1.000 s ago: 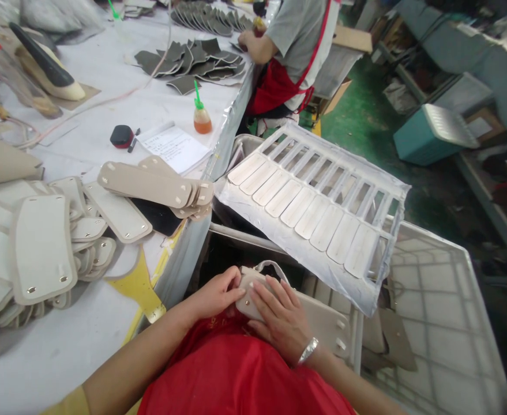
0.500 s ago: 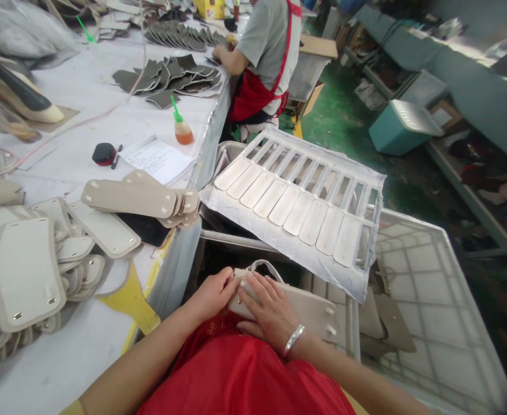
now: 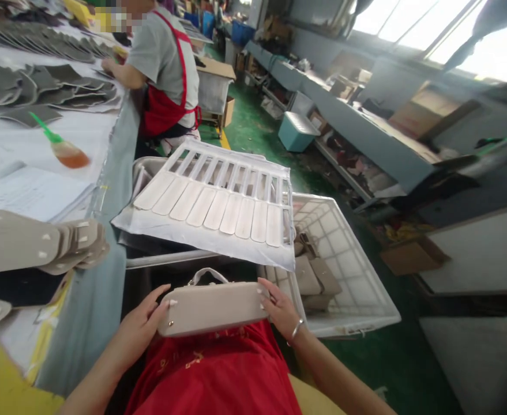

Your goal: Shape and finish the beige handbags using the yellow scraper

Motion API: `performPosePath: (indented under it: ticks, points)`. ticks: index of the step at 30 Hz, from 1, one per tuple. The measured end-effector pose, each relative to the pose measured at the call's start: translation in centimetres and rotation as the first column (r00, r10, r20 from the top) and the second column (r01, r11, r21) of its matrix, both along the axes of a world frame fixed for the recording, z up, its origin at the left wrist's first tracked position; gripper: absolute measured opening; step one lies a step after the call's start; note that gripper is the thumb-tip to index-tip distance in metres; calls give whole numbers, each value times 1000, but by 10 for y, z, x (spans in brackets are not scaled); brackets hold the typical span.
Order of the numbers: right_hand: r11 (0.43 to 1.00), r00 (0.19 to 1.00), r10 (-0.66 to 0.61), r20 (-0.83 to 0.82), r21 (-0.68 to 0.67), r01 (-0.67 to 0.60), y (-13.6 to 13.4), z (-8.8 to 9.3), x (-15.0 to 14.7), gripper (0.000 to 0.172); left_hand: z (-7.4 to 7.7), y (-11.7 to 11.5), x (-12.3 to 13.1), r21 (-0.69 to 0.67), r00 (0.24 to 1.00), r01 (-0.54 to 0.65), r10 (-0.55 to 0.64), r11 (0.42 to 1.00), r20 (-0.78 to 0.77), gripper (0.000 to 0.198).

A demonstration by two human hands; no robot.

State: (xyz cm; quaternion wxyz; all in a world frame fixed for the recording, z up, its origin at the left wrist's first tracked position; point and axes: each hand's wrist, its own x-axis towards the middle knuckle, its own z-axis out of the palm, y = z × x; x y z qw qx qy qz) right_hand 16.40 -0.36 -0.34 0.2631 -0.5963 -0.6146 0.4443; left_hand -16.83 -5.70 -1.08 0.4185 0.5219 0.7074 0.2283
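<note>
A beige handbag (image 3: 214, 308) with a carrying handle (image 3: 207, 272) lies across my lap, its long flat face turned up. My left hand (image 3: 145, 320) grips its left end, thumb on the upper face. At the opposite end, my right hand (image 3: 280, 308) holds the bag with the fingers around the edge. A metal stud shows at the lower left corner, and small white tabs stick up near both ends. Just beyond the bag, a white slotted tray (image 3: 201, 242) carries a row of pale, rounded strips. The bag's underside is hidden.
On the left, a table (image 3: 80, 141) bears stacked beige panels (image 3: 15, 239), grey pieces (image 3: 41, 86) and a glue bottle (image 3: 69, 153). A white crate (image 3: 357, 294) with beige bags stands at the right. A co-worker (image 3: 166, 75) sits ahead by the table.
My view has swung right. My right hand has gone from lying flat across the bag's left part to its right end; the bag now lies more level, held at both ends.
</note>
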Motion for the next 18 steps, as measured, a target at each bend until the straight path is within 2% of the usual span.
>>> performPosePath:
  ticks: [3,5,7,14,18]
  points:
    - [981,973,-110,-202,-179,74,-4,-9,5,48,-2,0,-1,29,997,43,-41,999,-72,48]
    - [968,945,-111,-307,-247,34,-4,-8,7,49,-4,0,-1,17,995,41,-39,999,-96,50]
    - [966,929,-72,-362,-256,-25,-2,-4,11,48,-5,-1,1,3,993,18,-18,1000,-114,51]
    - [991,976,-64,-209,-127,38,7,-4,11,41,-3,4,11,-16,986,-64,61,998,-155,53]
    - [990,967,-26,-253,-142,-11,12,-11,14,41,3,6,12,-29,980,-82,76,996,-182,53]
